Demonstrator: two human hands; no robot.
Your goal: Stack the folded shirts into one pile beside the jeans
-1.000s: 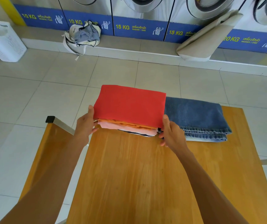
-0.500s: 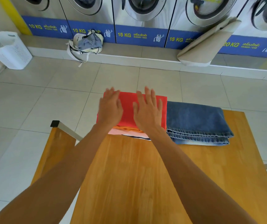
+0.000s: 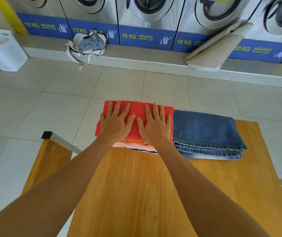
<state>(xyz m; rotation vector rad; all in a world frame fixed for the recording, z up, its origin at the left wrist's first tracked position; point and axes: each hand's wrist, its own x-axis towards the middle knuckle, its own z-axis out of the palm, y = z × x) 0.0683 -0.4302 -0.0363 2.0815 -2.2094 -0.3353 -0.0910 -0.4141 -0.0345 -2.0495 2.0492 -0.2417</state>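
A pile of folded shirts sits at the far edge of the wooden table [image 3: 136, 194], with a red shirt [image 3: 137, 109] on top. Under it show the edges of an orange shirt [image 3: 135, 142], a pink one [image 3: 119, 144] and a striped white one [image 3: 147, 151]. Folded blue jeans [image 3: 205, 132] lie right beside the pile, touching its right side. My left hand [image 3: 116, 124] and my right hand [image 3: 155, 126] both lie flat on the red shirt, fingers straight and spread, pressing down.
A second wooden surface with a metal-edged corner [image 3: 46, 135] stands to the left of the table. On the tiled floor are a white laundry basket [image 3: 3, 50], a cloth bag [image 3: 87, 45] and a beige rolled mat [image 3: 217, 48], all in front of a row of washing machines.
A second ago my hands held the pile by its left and right sides. They have come up onto the red shirt and now press flat on it, spread wider apart.
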